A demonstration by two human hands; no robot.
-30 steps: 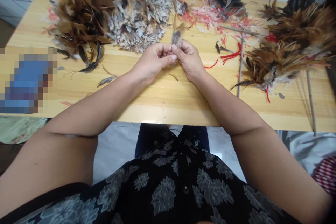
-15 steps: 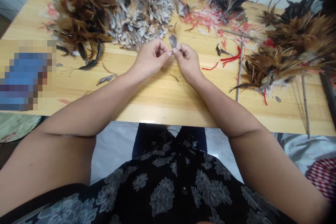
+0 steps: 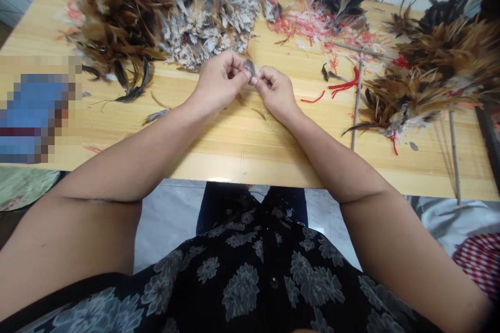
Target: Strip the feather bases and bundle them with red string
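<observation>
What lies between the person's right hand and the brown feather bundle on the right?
In the head view: red string pieces, a small dark feather and a thin stick.

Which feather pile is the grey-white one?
The grey pile just beyond the left hand, right of the brown pile; the others are brown or black.

Smooth, lightly glossy pale wood table (image 3: 250, 140) carries soft, fluffy brown feathers (image 3: 117, 15) and matt red string (image 3: 344, 83).

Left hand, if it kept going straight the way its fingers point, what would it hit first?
Probably the right hand. Its fingertips face the left's, with only the small feather pinched between them, though depth is hard to judge.
</observation>
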